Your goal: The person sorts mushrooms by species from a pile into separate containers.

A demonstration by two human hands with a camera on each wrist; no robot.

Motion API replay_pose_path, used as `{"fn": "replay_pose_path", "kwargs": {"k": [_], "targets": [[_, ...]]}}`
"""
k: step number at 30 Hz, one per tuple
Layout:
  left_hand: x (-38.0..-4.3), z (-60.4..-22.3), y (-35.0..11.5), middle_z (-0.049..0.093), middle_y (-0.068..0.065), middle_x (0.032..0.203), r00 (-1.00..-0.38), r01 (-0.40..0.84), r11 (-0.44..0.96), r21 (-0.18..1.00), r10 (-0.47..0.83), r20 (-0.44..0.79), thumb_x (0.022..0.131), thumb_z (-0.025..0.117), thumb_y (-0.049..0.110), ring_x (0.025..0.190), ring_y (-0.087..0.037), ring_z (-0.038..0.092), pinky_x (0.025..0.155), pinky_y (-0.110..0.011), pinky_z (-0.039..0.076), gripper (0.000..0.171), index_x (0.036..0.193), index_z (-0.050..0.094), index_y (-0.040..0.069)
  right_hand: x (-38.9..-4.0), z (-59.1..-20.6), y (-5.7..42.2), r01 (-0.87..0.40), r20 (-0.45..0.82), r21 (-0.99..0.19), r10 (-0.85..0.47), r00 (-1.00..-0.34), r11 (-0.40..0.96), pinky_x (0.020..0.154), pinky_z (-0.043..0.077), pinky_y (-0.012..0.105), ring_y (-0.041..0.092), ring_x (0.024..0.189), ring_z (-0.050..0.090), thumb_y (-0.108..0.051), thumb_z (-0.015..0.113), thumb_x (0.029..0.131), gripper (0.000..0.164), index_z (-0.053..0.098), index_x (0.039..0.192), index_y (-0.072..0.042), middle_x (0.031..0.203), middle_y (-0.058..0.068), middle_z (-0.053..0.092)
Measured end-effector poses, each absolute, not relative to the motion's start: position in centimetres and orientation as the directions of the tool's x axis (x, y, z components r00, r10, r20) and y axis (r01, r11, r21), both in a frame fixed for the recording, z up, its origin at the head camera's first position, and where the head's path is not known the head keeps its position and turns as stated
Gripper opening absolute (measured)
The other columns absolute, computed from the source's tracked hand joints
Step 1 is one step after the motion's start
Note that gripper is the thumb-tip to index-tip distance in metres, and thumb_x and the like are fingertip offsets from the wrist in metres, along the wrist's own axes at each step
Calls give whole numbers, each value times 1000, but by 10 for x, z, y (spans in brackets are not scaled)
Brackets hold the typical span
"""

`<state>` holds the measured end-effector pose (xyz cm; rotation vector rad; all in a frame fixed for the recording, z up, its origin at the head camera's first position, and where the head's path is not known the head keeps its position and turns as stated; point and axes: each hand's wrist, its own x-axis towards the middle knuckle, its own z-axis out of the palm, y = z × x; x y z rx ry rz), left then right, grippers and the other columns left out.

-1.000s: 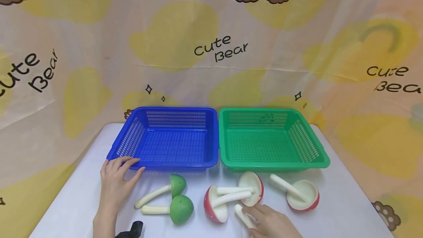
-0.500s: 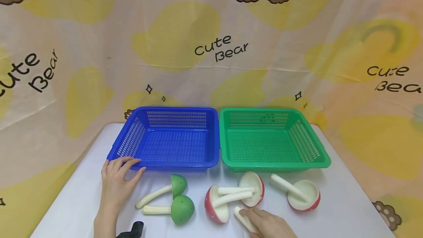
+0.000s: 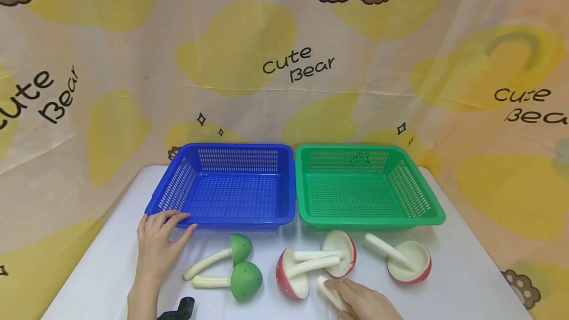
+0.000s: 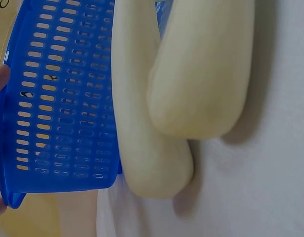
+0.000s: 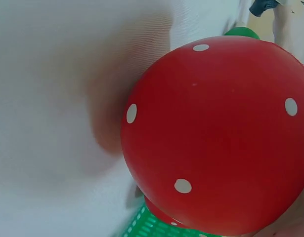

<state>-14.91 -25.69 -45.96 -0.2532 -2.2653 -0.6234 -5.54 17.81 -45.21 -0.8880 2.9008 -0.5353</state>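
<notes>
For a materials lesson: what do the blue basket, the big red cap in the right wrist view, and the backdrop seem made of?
Blue basket: probably moulded plastic, slightly shiny, with regular slots.
Big red cap: smooth with a soft sheen, perhaps painted foam or plastic.
Backdrop: likely matt printed fabric, with creases.

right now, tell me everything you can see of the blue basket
The blue basket is a shallow, roughly rectangular tray with a smooth rim, slotted walls and a perforated floor; it looks like plastic. It sits upright on the white table, and nothing shows inside it. The left hand holds its rim at the near left corner. On its right, its rim lies right against the green basket, though whether they actually touch is hard to tell.
</notes>
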Motion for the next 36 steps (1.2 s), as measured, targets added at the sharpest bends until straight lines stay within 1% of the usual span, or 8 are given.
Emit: {"fn": "replay_pose_path", "kwargs": {"k": [3,8,16,19,24,27,31,36], "targets": [[-149,-460,-257,64,-14,99,-688,367,859,356,-7,725,65,82,12,100,-37,51,108,-69,20,32,94,71,7,-55,-449,178,-549,82,-331,-556,-827,768,66,49,22,-2,82,51,-20,74,77,55,54,128,-21,106,-7,64],[-149,-459,-256,64,-14,98,-681,375,858,352,-3,732,65,81,12,99,-37,52,107,-70,21,32,94,71,6,-54,-438,176,-490,50,-393,-513,-857,778,66,47,21,-5,83,49,-20,70,80,56,52,133,-28,105,-14,61],[-149,-459,-256,64,-14,98,-686,373,858,354,-2,728,64,82,11,100,-37,52,108,-69,21,33,95,71,6,-54,-417,175,-540,166,-433,-525,-834,721,59,34,13,-10,67,38,-14,70,82,56,50,133,-29,83,-21,45],[-149,-459,-257,64,-14,98,-686,374,858,352,0,728,63,81,11,100,-37,52,108,-69,20,33,95,71,6,-56,-408,172,-541,172,-414,-521,-836,731,62,35,13,-9,68,40,-15,69,83,56,50,133,-31,87,-22,46],[-149,-458,-257,64,-15,98,-683,374,860,348,2,730,65,81,12,99,-38,52,108,-69,21,32,95,71,6,-60,-396,165,-528,200,-371,-490,-849,764,70,48,19,-7,80,51,-15,68,84,53,51,131,-33,106,-27,57],[-148,-458,-257,64,-15,98,-684,375,857,354,-2,730,65,81,12,99,-38,51,108,-69,20,32,95,71,6,-65,-389,161,-534,229,-375,-482,-846,758,67,50,20,-6,78,54,-13,69,82,55,52,131,-34,103,-24,61],[-148,-458,-257,64,-15,98,-680,382,853,355,-1,733,64,81,11,99,-37,51,108,-69,20,33,94,71,6,-76,-383,158,-568,266,-429,-503,-822,702,59,47,15,-6,72,53,-7,70,81,58,52,131,-30,96,-15,62],[-148,-457,-257,64,-15,98,-680,385,849,362,-4,733,65,81,11,99,-38,52,108,-69,20,32,94,71,6,-89,-375,151,-581,283,-461,-510,-812,670,57,47,14,-5,73,55,-5,70,82,58,51,133,-28,101,-11,62]]}}
